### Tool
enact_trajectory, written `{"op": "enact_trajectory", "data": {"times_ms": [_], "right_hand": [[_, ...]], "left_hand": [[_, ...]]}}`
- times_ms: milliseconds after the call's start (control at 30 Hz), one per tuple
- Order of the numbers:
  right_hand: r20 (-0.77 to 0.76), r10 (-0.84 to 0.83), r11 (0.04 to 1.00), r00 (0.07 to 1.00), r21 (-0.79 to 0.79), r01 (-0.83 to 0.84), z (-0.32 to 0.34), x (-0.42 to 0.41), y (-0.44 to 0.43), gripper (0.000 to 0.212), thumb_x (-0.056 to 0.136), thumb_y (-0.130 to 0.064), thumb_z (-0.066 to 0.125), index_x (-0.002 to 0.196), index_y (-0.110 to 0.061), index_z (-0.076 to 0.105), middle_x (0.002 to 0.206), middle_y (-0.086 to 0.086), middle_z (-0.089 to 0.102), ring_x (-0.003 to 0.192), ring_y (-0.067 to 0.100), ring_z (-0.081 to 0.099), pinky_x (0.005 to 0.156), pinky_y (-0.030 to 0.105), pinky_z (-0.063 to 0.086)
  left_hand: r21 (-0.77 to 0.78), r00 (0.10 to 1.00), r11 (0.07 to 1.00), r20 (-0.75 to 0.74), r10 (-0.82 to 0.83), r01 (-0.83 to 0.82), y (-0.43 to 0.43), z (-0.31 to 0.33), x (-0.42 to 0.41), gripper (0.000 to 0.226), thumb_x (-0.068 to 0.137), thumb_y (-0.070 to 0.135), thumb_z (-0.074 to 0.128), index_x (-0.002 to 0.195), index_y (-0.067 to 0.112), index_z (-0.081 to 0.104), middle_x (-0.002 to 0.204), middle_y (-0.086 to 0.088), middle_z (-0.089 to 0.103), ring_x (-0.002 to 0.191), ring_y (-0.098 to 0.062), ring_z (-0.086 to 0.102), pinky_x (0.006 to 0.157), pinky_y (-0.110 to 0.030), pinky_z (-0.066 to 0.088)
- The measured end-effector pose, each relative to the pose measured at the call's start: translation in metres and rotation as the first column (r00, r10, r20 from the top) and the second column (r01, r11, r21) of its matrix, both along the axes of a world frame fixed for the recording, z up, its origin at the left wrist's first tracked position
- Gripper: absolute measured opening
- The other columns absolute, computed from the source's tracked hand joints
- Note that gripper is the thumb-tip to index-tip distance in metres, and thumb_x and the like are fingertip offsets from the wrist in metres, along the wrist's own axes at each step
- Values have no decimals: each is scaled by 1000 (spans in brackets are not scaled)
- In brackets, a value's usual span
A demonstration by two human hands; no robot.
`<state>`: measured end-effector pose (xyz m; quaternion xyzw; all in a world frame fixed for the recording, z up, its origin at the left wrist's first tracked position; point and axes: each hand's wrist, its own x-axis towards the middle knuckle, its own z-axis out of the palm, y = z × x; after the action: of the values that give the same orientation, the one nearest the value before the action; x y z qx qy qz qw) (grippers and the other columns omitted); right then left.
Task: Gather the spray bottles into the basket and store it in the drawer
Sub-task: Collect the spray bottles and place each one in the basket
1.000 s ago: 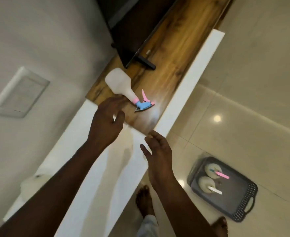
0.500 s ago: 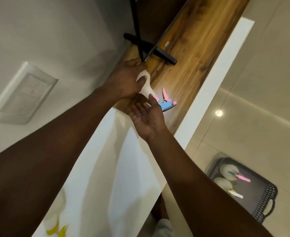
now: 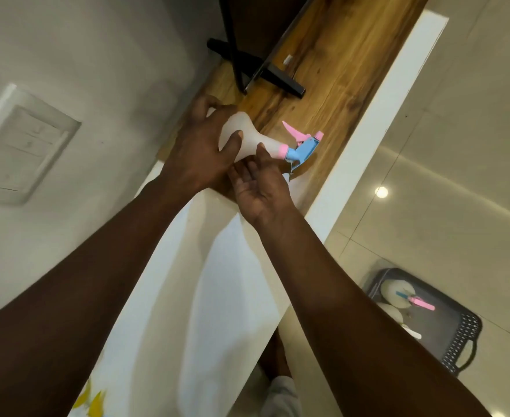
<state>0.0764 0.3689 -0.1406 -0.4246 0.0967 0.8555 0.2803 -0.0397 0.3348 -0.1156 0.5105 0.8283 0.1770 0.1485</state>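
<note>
Down on the floor tiles at the lower right sits a dark basket [image 3: 461, 341], with two spray bottles inside it: one [image 3: 393, 291] has a pink and blue trigger, and the other [image 3: 392, 314] is pale and lies just beside it. A bare foot [image 3: 273, 353] shows below the white front part of the table [image 3: 187, 296]. Both arms reach up across that white surface to a third spray bottle [image 3: 249, 139]. It lies on its side over the wooden part of the table [image 3: 338, 70], its blue and pink trigger head [image 3: 302, 145] pointing right. The left hand [image 3: 199, 155] grips the bottle's wide white body, with the thumb pressed on top. The right hand [image 3: 259, 188] is palm up and relaxed, its fingers under the bottle's neck. Whether the bottle touches the wood cannot be told. Farther back stands a black stand foot [image 3: 281, 81], and a switch plate [image 3: 22, 145] is on the wall at the left.
</note>
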Motion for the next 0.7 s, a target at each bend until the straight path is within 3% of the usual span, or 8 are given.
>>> {"op": "enact_trajectory", "data": {"times_ms": [133,233,367,500,600,700], "right_hand": [[13,-16,995,1000,95,15,8,36,0,44,105,-17,64,149,-12,54,138,14,71,127,30,69,110,48,54],[59,-35,984,998,178,24,16,76,3,45,105,-14,64,149,-14,54,139,13,71,130,30,67,116,54,49],[158,-49,954,986,299,-1,24,145,7,43,105,-14,63,148,-17,56,137,9,72,127,23,69,116,51,49],[240,-129,917,962,397,24,27,237,12,45,105,-12,64,148,-16,55,143,9,68,134,24,65,116,52,49],[314,-186,898,931,438,31,27,309,12,45,104,-9,64,148,-12,54,142,10,68,133,24,65,117,53,48],[437,-227,883,870,469,-5,25,379,11,45,102,-9,66,145,-14,57,141,7,69,130,21,67,116,51,50]], "left_hand": [[82,998,995,31,58,-61,-6,2,31,55,100,50,58,146,21,56,153,-10,40,134,-22,48,101,-17,40],[134,994,988,87,63,-75,-6,7,65,53,98,52,61,144,26,58,149,-5,41,124,-5,42,94,-6,36],[195,981,979,194,12,-51,0,11,127,50,96,50,64,141,29,60,144,-1,43,123,-3,46,101,-19,47],[201,959,980,278,-58,1,15,10,211,51,95,49,64,142,28,59,145,-1,45,126,-5,47,99,-17,50],[195,909,980,401,-114,37,21,3,279,52,96,45,66,144,27,57,148,1,47,132,-12,52,102,-38,58],[164,867,985,482,-125,51,21,-9,349,49,98,43,65,144,32,54,149,10,51,131,-5,53,102,-35,58]]}}
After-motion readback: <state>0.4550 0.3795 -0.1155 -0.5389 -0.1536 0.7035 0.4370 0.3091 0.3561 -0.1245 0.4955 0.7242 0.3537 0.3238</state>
